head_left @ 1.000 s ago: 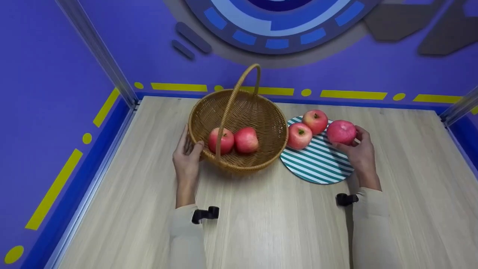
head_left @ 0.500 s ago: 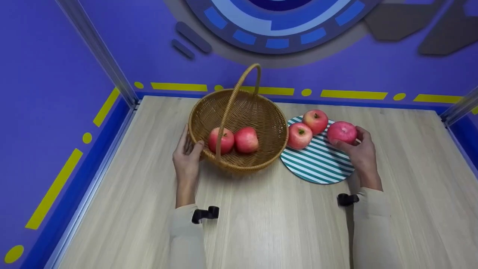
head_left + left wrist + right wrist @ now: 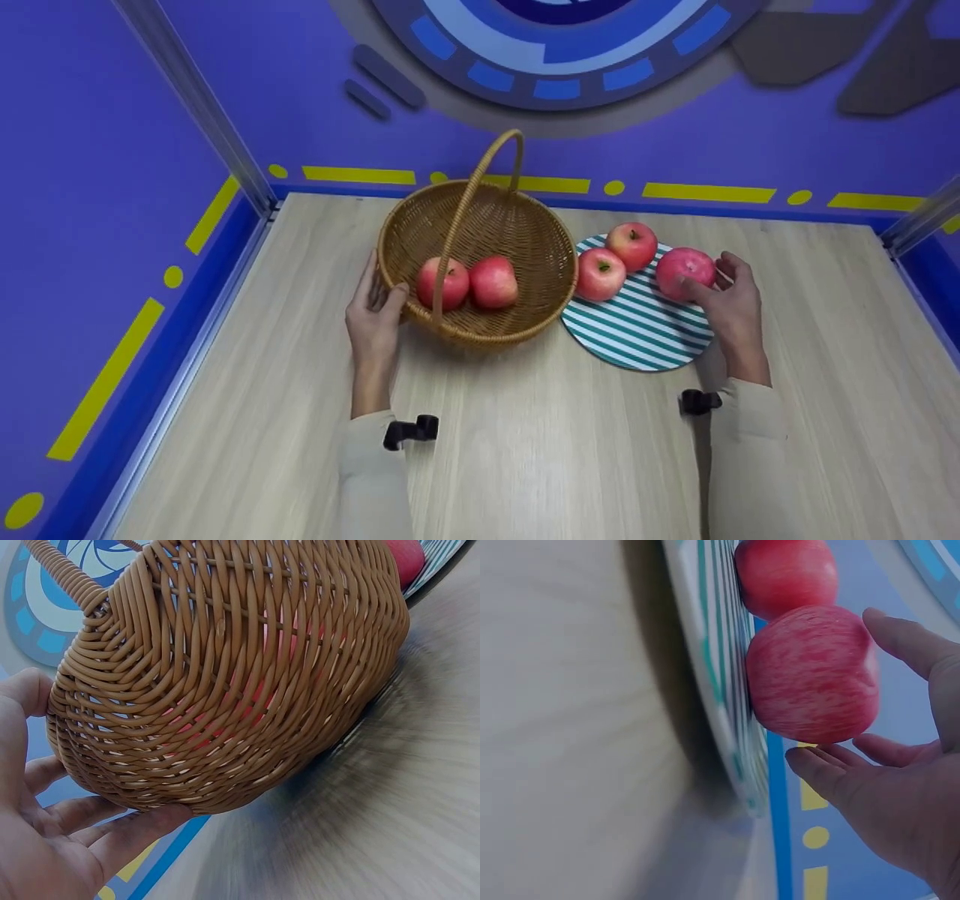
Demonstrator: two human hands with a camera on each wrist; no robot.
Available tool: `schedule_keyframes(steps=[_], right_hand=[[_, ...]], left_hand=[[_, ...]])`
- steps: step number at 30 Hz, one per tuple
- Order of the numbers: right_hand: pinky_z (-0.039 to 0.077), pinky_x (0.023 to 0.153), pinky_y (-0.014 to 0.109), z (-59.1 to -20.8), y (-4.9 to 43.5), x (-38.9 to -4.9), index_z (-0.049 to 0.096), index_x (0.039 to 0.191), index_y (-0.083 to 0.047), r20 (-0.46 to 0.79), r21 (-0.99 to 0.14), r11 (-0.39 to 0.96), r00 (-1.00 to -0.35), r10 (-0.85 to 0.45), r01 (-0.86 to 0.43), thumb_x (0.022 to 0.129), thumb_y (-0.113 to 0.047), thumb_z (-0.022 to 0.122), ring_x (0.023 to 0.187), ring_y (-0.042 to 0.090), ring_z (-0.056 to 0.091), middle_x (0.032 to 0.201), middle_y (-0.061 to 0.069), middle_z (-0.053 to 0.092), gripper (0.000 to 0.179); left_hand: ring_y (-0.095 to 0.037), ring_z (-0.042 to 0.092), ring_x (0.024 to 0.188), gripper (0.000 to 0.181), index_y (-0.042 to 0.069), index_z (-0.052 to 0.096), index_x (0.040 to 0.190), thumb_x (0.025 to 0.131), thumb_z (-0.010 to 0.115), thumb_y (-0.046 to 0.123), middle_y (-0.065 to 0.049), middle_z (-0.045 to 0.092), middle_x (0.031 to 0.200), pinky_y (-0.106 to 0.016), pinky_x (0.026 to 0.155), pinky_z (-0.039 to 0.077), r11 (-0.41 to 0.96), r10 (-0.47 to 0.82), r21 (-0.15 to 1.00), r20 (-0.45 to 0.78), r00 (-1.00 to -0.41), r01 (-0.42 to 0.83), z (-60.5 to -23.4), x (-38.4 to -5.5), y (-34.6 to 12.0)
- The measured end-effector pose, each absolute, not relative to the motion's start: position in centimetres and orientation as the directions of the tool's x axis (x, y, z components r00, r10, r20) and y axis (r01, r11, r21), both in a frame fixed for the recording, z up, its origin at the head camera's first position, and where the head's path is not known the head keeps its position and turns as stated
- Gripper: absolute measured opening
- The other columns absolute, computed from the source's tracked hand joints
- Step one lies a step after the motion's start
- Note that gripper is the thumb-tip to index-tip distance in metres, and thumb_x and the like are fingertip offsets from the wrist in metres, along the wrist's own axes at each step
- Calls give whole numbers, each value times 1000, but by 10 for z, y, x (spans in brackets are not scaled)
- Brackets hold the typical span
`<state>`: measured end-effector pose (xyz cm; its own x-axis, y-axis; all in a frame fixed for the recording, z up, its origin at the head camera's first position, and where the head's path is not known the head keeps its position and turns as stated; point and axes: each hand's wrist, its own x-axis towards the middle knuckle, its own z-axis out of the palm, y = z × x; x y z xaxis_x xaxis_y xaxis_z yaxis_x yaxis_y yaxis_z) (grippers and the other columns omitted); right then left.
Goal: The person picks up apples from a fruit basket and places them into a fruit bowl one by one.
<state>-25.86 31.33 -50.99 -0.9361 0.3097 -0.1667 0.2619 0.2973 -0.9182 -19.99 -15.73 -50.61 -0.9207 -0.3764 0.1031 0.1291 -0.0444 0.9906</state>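
A brown wicker basket with an arched handle is tilted toward me, two red apples lying inside. My left hand holds its left side, thumb at the rim and fingers under the weave in the left wrist view. On the right lies a round plate with green and white stripes. Two apples sit together at its back left, and a pinker apple rests at its right side. Around that apple my right hand has its fingers spread, a gap showing below the apple in the right wrist view.
All this stands on a pale wooden table. Behind it rises a blue printed wall with yellow dashes, and another panel closes the left side, joined by a metal post.
My right hand's fingers have loosened and shifted slightly right from the pinker apple, which has settled a little lower on the plate. The left hand and basket have stayed put.
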Motion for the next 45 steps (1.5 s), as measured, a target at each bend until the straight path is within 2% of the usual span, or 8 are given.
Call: schedule_keyframes(steps=[14,21,25,30,35,38,43,45], right_hand=[[34,123,37,-477,305,-248,22,170,-12,-5,-921,371,-957,289,117,98,-27,79,156,29,32,172,11,29,93],[38,120,44,-469,296,-244,27,168,-6,98,-924,381,-973,209,-12,97,-20,80,154,33,36,169,15,34,90],[39,119,42,-464,286,-241,32,166,-5,146,-911,407,-972,182,-61,96,-16,81,153,33,38,167,15,38,85],[40,119,42,-460,275,-237,35,165,-7,160,-893,442,-976,146,-80,96,-21,82,151,31,41,165,13,42,85],[43,116,47,-462,267,-237,33,166,-9,143,-886,455,-987,78,-93,94,-21,84,150,33,42,166,12,41,89],[45,115,44,-464,259,-238,34,166,-10,151,-889,442,-988,38,-119,94,-22,85,150,33,43,165,11,42,89],[46,114,40,-465,244,-238,41,162,-4,229,-896,386,-973,-22,-220,93,-13,85,146,36,47,161,13,48,82],[46,114,39,-464,238,-237,43,160,-2,256,-895,367,-966,-45,-254,93,-11,84,145,36,49,159,14,50,79]], left_hand=[[-28,51,144,70,25,45,164,99,66,8,-9,48,162,-32,93,60,-79,-376,988,97,-922,135,-508,-201,-158],[-26,48,146,70,22,44,164,99,65,11,-8,48,161,-35,109,51,13,-373,988,146,-916,153,-508,-202,-159],[-26,49,146,70,24,45,164,98,66,11,-6,48,162,-37,108,52,-9,-381,990,127,-916,141,-507,-201,-158],[-24,48,146,71,28,45,163,98,67,11,-4,48,162,-35,106,53,-32,-382,991,106,-918,127,-507,-200,-158],[-26,47,147,70,22,45,164,99,66,10,-5,47,163,-37,111,49,-12,-379,990,123,-917,138,-507,-201,-158],[-28,47,147,70,18,44,164,98,66,10,-6,46,163,-36,107,52,-11,-380,990,124,-916,139,-506,-200,-158],[-28,50,144,71,22,45,164,98,66,9,-5,48,162,-32,93,60,-38,-386,990,112,-916,137,-507,-201,-157],[-27,50,144,71,23,44,164,98,66,9,-5,48,162,-31,92,60,-40,-385,989,114,-916,140,-508,-201,-156]])
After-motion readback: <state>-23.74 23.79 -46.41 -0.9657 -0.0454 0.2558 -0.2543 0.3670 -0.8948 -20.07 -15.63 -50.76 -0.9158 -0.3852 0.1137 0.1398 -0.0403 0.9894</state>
